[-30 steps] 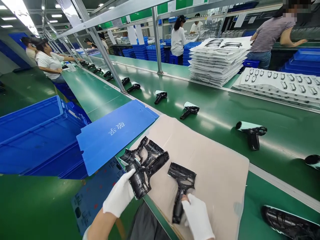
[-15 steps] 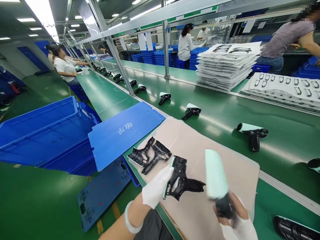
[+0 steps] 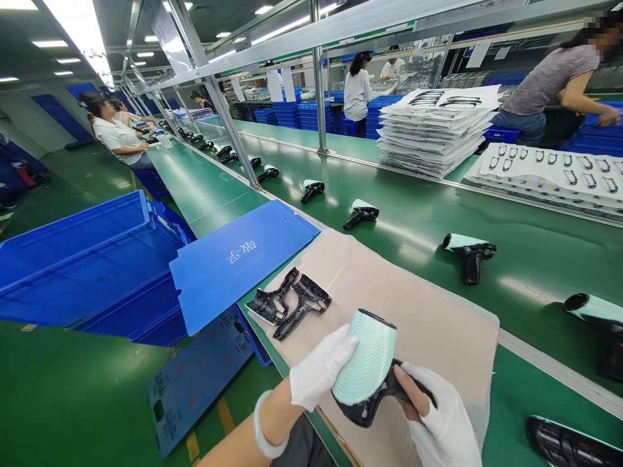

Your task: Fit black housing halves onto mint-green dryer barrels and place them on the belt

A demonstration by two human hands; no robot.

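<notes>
A hair dryer housing (image 3: 367, 360), ribbed mint green on its barrel with black edges and handle, is held over the beige mat between my two hands. My left hand (image 3: 324, 363), in a white glove, is closed around the left side of the barrel. My right hand (image 3: 435, 408), gloved with bare fingertips, grips the black handle (image 3: 402, 383). The housing's far side is hidden, so how its halves sit together cannot be seen. Two black half shells (image 3: 304, 303) lie with their insides up on the mat, beyond my left hand.
The beige mat (image 3: 413, 292) covers part of the green bench. Several mint-and-black hair dryers (image 3: 470, 253) line the conveyor (image 3: 409, 246). A black shell (image 3: 569, 441) lies at lower right. Blue bins (image 3: 87, 259) and a blue sheet (image 3: 243, 259) are at left. Co-workers are farther off.
The mint shell in my right hand has moved left, onto the black half shell in my left hand, whose inside is now hidden. Dryers on the conveyor have shifted left.
</notes>
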